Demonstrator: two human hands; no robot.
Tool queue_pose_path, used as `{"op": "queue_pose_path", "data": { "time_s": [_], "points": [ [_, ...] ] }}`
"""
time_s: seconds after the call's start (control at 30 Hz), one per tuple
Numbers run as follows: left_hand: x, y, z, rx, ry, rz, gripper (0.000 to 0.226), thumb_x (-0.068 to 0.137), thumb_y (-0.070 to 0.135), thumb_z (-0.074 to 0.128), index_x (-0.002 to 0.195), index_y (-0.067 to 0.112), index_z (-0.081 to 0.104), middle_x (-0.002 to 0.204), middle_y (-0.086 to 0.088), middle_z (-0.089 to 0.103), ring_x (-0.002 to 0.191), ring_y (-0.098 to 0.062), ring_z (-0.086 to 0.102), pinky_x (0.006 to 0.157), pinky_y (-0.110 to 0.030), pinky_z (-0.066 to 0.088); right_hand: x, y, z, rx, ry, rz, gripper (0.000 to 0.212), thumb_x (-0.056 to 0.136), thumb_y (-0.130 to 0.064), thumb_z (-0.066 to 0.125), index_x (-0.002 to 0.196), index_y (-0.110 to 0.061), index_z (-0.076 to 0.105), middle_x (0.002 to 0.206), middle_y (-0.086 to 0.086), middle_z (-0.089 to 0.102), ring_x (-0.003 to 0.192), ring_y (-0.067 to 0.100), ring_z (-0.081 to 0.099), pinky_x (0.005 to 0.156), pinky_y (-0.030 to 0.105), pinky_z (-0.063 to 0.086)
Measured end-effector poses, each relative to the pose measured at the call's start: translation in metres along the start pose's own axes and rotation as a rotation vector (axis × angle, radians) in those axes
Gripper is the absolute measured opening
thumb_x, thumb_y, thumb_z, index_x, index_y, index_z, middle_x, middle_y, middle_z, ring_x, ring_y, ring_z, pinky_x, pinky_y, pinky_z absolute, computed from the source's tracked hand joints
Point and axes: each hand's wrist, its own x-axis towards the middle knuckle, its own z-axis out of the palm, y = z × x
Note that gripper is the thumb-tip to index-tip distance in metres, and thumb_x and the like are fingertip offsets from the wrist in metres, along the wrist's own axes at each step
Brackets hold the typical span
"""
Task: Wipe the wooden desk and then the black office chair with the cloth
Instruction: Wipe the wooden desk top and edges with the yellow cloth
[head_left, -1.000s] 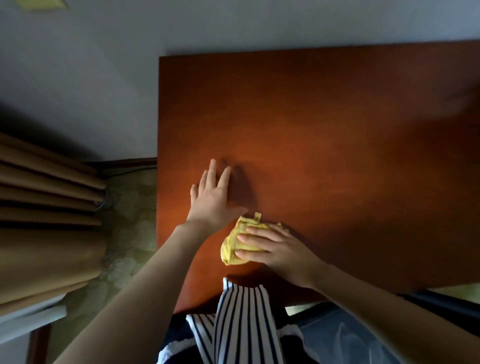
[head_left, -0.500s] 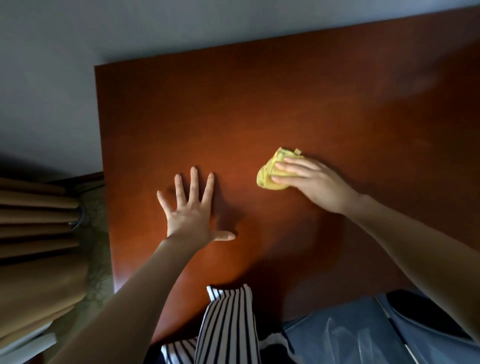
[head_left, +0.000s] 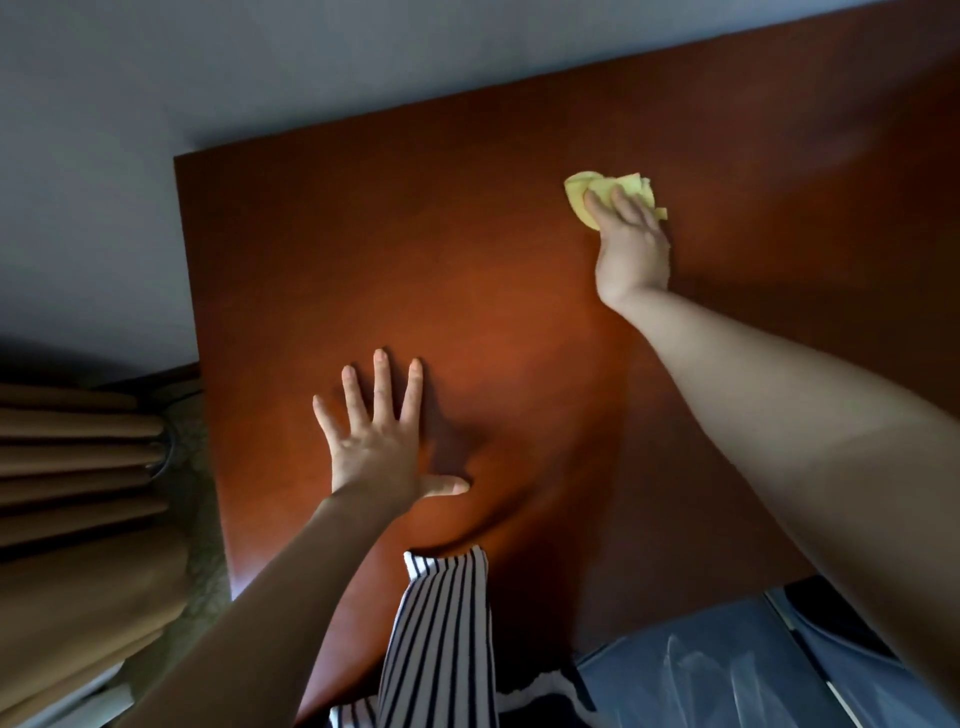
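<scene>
The reddish-brown wooden desk (head_left: 519, 322) fills most of the view. A crumpled yellow cloth (head_left: 584, 200) lies on its far part, near the wall. My right hand (head_left: 631, 244) presses down on the cloth with straight fingers, arm stretched far forward. Flat on the desk near the front left, my left hand (head_left: 379, 441) rests with its fingers spread wide and holds nothing. The black office chair is not clearly in view.
A grey wall (head_left: 260, 78) runs behind the desk. Tan curtain folds (head_left: 72, 467) hang at the left beside the desk edge. Striped fabric (head_left: 441, 639) and a shiny dark plastic-covered surface (head_left: 701, 675) lie below the desk's front edge.
My right hand has slid the cloth from the desk's front, beside the left hand, away toward the far right. The left hand stayed planted on the desk, its fingers spreading wider.
</scene>
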Motion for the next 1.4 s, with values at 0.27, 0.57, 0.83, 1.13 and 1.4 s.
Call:
{"op": "queue_pose_path", "data": {
  "time_s": [0.27, 0.57, 0.83, 1.13, 1.4],
  "points": [
    [-0.004, -0.003, -0.002, -0.034, 0.028, 0.035, 0.126, 0.057, 0.093, 0.034, 0.144, 0.024, -0.026, 0.155, -0.010, -0.024, 0.143, -0.036, -0.016, 0.107, -0.066, -0.004, -0.118, 0.006, 0.004, 0.026, -0.025, -0.140, 0.063, 0.092, 0.004, 0.039, 0.143, -0.033, 0.037, 0.153, -0.004, 0.030, 0.143, 0.020, 0.019, 0.112, 0.042, 0.024],
    [-0.057, -0.037, 0.039, -0.002, 0.077, 0.272, 0.120, 0.061, 0.090, 0.034, 0.142, 0.028, -0.030, 0.152, -0.005, -0.032, 0.140, -0.030, -0.026, 0.107, -0.065, -0.007, -0.242, -0.025, 0.030, 0.043, -0.044, -0.014, 0.066, 0.092, 0.002, 0.035, 0.145, -0.036, 0.031, 0.155, -0.005, 0.025, 0.144, 0.017, 0.013, 0.113, 0.044, 0.020],
    [-0.101, -0.102, 0.076, -0.054, 0.074, 0.401, 0.094, 0.086, 0.067, 0.038, 0.145, 0.029, -0.024, 0.153, -0.003, -0.032, 0.141, -0.029, -0.026, 0.108, -0.064, -0.007, -0.342, -0.109, 0.068, 0.067, -0.022, 0.138, 0.062, 0.092, -0.005, 0.036, 0.145, -0.038, 0.031, 0.155, -0.004, 0.025, 0.144, 0.018, 0.013, 0.111, 0.045, 0.018],
    [-0.140, -0.161, 0.105, -0.265, 0.040, 0.353, 0.058, 0.102, 0.037, 0.019, 0.150, 0.025, -0.011, 0.157, -0.002, -0.021, 0.143, -0.025, -0.020, 0.111, -0.060, -0.006, -0.445, -0.223, 0.103, 0.137, -0.079, -0.035, 0.057, 0.087, -0.015, 0.055, 0.139, -0.036, 0.044, 0.151, -0.004, 0.035, 0.141, 0.023, 0.025, 0.108, 0.046, 0.026],
    [-0.142, -0.152, 0.091, -0.304, 0.061, 0.372, 0.066, 0.099, 0.048, 0.026, 0.151, 0.022, -0.006, 0.157, -0.003, -0.021, 0.143, -0.024, -0.021, 0.111, -0.057, -0.009, -0.472, -0.225, 0.114, -0.026, -0.023, -0.585, 0.036, 0.084, -0.030, 0.057, 0.120, -0.032, 0.064, 0.130, -0.005, 0.059, 0.124, 0.021, 0.051, 0.094, 0.033, 0.045]
  ]
}}
